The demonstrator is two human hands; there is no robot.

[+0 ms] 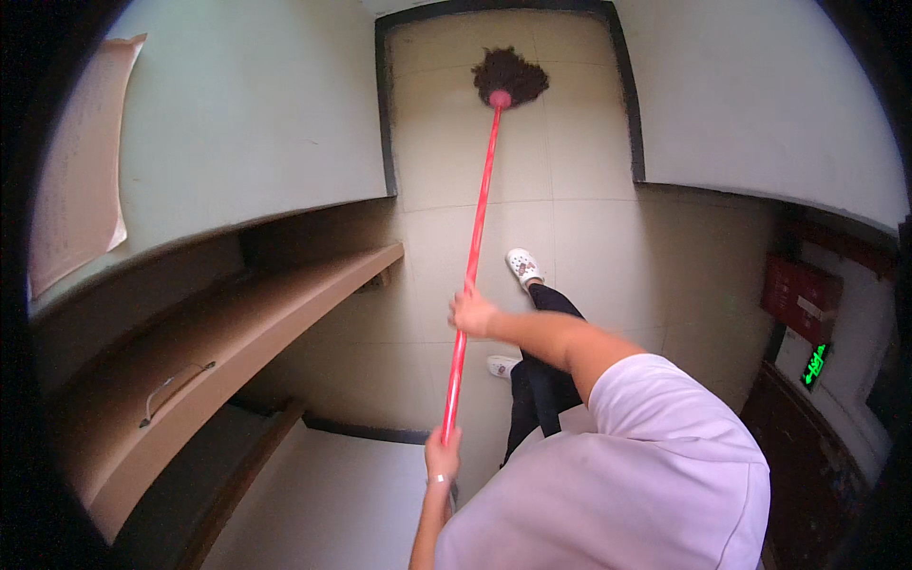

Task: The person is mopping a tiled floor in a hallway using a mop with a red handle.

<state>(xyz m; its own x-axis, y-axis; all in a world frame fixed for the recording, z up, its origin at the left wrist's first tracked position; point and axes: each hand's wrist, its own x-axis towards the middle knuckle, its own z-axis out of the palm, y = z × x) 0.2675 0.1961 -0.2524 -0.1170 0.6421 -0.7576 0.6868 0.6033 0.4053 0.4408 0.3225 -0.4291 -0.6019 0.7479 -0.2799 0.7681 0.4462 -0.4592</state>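
Observation:
A mop with a red pole (483, 203) reaches diagonally across the view. Its dark, shaggy head (509, 75) lies spread on the tiled floor (591, 242) at the top, joined to the pole by a pink socket. My right hand (472, 313) grips the pole around its middle and is slightly blurred. Lower down, my left hand (442, 456), with a thin band at the wrist, is closed round the pole's upper end. Two white clogs (525, 265) are on the floor to the right of the pole.
Walls with dark skirting (629, 107) flank the passage around the mop head. On the left, a wooden ledge (285, 313) with a metal handle juts out. A red box (801, 296) and a lit green display (816, 365) are at right.

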